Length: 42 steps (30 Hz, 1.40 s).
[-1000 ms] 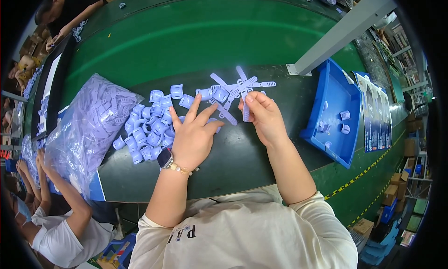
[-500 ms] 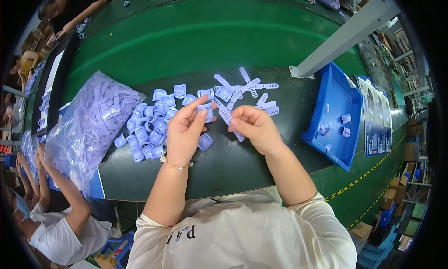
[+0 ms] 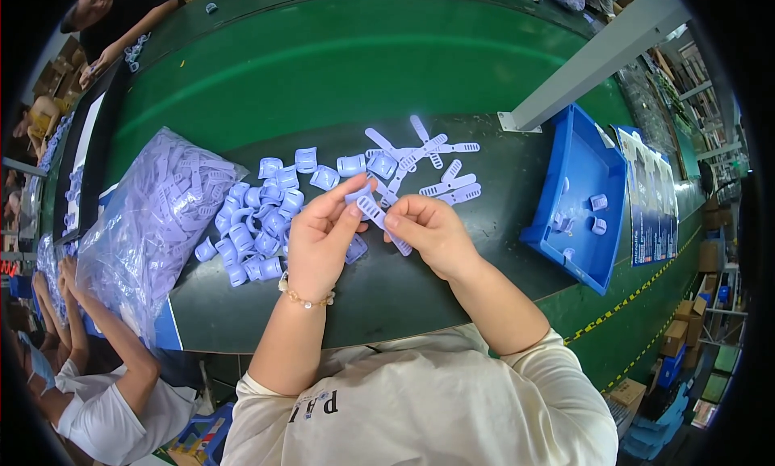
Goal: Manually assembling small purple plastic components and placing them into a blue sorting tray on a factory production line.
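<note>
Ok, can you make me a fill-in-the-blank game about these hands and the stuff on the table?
1. The pile of curved clips lies to the ____ of the see-through bag.
2. The tray on the picture's right side is coloured ____.
3. The person wears a beaded bracelet on the ____ wrist.
4. The right hand holds a flat, slotted strap, while the left hand holds a curved ____.

Missing words: right; blue; left; clip.

Left hand [image 3: 316,236] partly covers a curved piece [image 3: 358,194] — from here I can't tell if the slotted strap [image 3: 372,212] is joined. Right hand [image 3: 434,236] hides part of strap. Grey post [image 3: 601,58] — top cut off.
</note>
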### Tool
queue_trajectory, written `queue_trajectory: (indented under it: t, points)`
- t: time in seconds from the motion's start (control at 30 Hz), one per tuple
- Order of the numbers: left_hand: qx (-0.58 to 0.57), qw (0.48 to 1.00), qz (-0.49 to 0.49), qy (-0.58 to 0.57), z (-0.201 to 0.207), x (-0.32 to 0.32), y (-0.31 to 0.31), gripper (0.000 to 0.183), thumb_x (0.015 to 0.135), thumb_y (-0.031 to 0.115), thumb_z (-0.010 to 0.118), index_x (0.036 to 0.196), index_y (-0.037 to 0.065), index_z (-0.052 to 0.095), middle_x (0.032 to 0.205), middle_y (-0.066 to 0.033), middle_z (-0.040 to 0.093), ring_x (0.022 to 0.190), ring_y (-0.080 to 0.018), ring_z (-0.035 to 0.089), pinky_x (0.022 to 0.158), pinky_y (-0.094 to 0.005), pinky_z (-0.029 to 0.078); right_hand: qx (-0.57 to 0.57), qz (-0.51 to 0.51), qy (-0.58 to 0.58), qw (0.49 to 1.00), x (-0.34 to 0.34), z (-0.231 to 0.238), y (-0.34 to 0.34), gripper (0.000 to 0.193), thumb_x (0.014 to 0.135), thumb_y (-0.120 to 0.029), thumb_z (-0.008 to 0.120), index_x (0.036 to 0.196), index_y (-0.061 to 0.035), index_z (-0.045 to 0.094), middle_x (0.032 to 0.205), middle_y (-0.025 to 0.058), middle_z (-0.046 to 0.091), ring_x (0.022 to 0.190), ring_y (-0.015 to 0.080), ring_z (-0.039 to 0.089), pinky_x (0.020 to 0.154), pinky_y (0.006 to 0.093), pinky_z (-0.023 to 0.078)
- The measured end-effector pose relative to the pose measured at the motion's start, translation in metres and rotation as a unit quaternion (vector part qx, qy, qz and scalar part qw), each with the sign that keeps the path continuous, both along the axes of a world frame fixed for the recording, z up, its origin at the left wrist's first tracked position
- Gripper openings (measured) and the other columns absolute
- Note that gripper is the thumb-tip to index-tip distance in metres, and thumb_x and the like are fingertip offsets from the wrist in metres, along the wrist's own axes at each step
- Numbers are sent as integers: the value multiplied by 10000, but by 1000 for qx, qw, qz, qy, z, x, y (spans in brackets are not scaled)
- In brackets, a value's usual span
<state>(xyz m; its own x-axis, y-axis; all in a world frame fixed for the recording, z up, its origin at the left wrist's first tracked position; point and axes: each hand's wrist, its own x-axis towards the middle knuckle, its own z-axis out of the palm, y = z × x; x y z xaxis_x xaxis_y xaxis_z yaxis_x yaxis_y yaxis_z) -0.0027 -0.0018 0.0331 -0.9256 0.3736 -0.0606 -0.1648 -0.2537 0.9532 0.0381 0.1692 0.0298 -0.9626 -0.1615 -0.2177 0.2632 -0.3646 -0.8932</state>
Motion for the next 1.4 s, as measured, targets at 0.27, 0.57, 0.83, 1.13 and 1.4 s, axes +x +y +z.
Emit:
queue_trajectory:
  t: [0.27, 0.57, 0.83, 1.13, 1.4]
  points:
    - [-21, 999, 19, 42, 2, 2, 1, 323, 929, 14, 526, 1250, 11, 560, 1188, -82, 628, 942, -71, 597, 793, -215, 486, 0, -7, -2, 1000, 0, -1, 2, 97, 907, -137, 611, 875, -45, 605, 793, 7, 620, 733, 62, 547, 669, 201, 413]
    - [-94, 988, 48, 115, -9, 3, 3, 338, 896, -12, 561, 1229, 36, 596, 1093, -39, 654, 854, -44, 579, 717, -181, 454, -19, -5, 7, 1000, 1, -1, 3, 107, 906, -153, 619, 888, -49, 602, 801, 0, 614, 748, 60, 550, 676, 200, 416]
    - [-109, 974, 92, 177, -7, 8, 13, 622, 877, -49, 542, 1444, 49, 306, 1077, -100, 683, 886, -93, 631, 738, -208, 472, -24, -11, 19, 999, 1, -2, 1, 92, 909, -129, 615, 908, -38, 601, 818, 0, 616, 751, 58, 555, 672, 200, 427]
    - [-163, 961, 66, 211, -8, 9, 9, 702, 862, -66, 529, 1468, 19, 186, 1127, -135, 666, 930, -137, 646, 770, -229, 483, -2, 0, 27, 1000, 1, -5, 0, 98, 917, -112, 606, 948, -19, 609, 835, 0, 617, 744, 53, 553, 665, 204, 442]
    - [-147, 961, 67, 223, -7, 9, 10, 639, 863, -65, 524, 1440, 31, 267, 1144, -130, 659, 936, -145, 648, 784, -241, 492, -15, -9, 50, 999, 1, -2, 0, 102, 929, -130, 588, 914, -30, 588, 839, -1, 610, 786, 53, 549, 683, 207, 440]
